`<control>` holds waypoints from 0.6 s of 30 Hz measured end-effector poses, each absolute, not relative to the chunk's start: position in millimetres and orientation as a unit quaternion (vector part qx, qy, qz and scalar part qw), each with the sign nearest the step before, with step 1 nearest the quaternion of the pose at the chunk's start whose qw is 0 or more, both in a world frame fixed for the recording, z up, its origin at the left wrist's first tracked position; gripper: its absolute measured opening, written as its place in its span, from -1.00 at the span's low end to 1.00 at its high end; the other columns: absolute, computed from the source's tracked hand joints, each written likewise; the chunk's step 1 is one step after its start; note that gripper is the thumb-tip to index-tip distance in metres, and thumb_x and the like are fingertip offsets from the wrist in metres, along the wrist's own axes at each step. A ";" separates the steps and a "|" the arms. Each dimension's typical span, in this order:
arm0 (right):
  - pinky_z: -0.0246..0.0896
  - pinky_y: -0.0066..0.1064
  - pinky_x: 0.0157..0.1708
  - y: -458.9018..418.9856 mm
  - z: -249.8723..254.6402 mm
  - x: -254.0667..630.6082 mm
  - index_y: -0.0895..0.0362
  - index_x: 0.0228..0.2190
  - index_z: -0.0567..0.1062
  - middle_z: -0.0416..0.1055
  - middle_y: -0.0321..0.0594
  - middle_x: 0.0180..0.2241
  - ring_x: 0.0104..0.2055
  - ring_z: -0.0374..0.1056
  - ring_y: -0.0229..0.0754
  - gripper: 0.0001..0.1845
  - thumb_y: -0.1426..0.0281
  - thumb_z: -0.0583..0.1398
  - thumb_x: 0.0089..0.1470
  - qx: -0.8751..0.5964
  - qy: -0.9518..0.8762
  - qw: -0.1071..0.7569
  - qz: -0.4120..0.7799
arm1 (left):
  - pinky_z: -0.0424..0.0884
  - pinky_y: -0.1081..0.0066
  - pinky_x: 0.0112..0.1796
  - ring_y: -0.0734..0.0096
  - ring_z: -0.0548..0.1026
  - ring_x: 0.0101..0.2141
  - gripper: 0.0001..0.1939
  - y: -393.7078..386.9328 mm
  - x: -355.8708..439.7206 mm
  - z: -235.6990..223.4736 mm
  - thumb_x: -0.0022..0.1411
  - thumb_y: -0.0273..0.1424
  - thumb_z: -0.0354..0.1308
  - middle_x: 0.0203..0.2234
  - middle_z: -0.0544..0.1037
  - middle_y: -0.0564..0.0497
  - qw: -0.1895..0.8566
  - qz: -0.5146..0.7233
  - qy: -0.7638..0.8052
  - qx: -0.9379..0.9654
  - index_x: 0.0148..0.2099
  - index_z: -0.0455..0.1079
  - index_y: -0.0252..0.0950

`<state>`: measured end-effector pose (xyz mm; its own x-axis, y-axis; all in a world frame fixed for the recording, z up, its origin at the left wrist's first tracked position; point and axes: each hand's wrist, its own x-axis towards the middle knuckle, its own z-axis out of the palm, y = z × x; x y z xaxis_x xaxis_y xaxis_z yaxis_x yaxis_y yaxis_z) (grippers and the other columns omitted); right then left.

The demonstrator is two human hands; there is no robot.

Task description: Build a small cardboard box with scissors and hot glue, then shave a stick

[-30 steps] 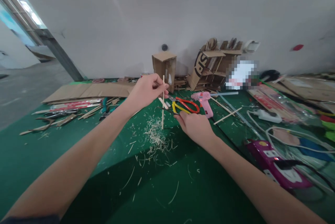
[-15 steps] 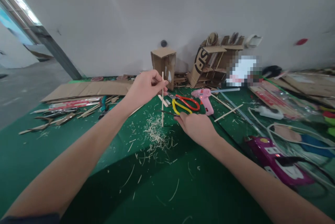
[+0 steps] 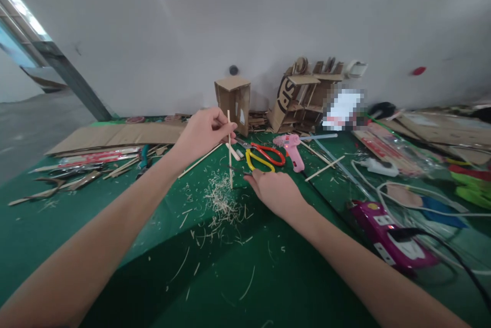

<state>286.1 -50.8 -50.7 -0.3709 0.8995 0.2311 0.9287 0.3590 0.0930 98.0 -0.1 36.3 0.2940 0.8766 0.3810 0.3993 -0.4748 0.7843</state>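
Observation:
My left hand [image 3: 207, 131] is closed, pinching a thin wooden stick [image 3: 230, 177] near its upper end. The stick stands upright over a heap of pale wood shavings [image 3: 224, 208]. My right hand [image 3: 278, 192] grips what looks like a knife [image 3: 238, 170]; its thin dark blade points left and crosses the lower half of the stick. The knife's handle is hidden in my fingers. Just behind my right hand lie scissors [image 3: 275, 162] with one red and one yellow handle. A pink glue gun [image 3: 293, 153] rests right of them.
Cardboard structures [image 3: 282, 108] and a cardboard box [image 3: 232, 84] stand against the white partition [image 3: 192, 36]. A purple power strip [image 3: 395, 241] with cables is at right. Flat cardboard [image 3: 115, 136], pliers [image 3: 143, 159] and loose sticks lie at left on the green table [image 3: 161, 287].
The view has tilted up and turned slightly right. My right hand with the knife is a little nearer the stick. My left hand keeps its pinch on the stick.

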 end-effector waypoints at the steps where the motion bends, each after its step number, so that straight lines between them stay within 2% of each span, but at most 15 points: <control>1: -0.30 -0.39 -0.60 -50.1 -48.8 286.2 0.18 -0.32 0.46 0.44 -0.17 -0.56 -0.58 0.32 -0.22 -0.52 0.16 -0.11 0.31 -0.565 -0.813 0.086 -0.114 | 0.54 0.35 -0.32 0.34 0.59 -0.37 -0.75 -0.2 98.2 36.5 0.23 -0.25 0.14 -0.46 0.57 -0.06 0.291 0.414 0.424 0.751 -0.39 0.21 -0.26; 3: -0.29 -0.40 -0.60 -49.6 -46.6 286.9 0.19 -0.31 0.46 0.45 -0.14 -0.54 -0.57 0.33 -0.21 -0.49 0.16 -0.14 0.32 -0.580 -0.799 0.099 -0.126 | 0.54 0.36 -0.32 0.34 0.59 -0.37 -0.76 -0.6 98.9 37.2 0.22 -0.26 0.14 -0.46 0.57 -0.06 0.296 0.414 0.425 0.749 -0.40 0.21 -0.27; 8: -0.29 -0.41 -0.60 -54.3 -51.0 288.8 0.17 -0.33 0.47 0.44 -0.17 -0.59 -0.58 0.35 -0.21 -0.56 0.16 -0.05 0.29 -0.549 -0.830 0.022 -0.098 | 0.54 0.37 -0.33 0.36 0.59 -0.38 -0.78 -1.4 99.9 37.9 0.23 -0.30 0.13 -0.44 0.57 -0.08 0.303 0.423 0.435 0.735 -0.39 0.21 -0.28; 13: -0.30 -0.40 -0.61 -48.7 -47.0 288.5 0.17 -0.32 0.45 0.45 -0.15 -0.56 -0.58 0.35 -0.19 -0.50 0.16 -0.14 0.32 -0.574 -0.799 0.094 -0.152 | 0.53 0.37 -0.33 0.33 0.60 -0.37 -0.75 -1.3 99.9 36.3 0.22 -0.24 0.14 -0.47 0.58 -0.07 0.267 0.414 0.435 0.754 -0.39 0.23 -0.28; 18: -0.28 -0.40 -0.60 -51.8 -51.6 289.1 0.16 -0.32 0.46 0.45 -0.16 -0.56 -0.58 0.35 -0.18 -0.55 0.16 -0.09 0.31 -0.574 -0.809 0.054 -0.113 | 0.52 0.41 -0.36 0.37 0.60 -0.40 -0.76 -1.0 99.9 36.3 0.22 -0.26 0.13 -0.48 0.58 -0.05 0.266 0.420 0.438 0.749 -0.39 0.22 -0.27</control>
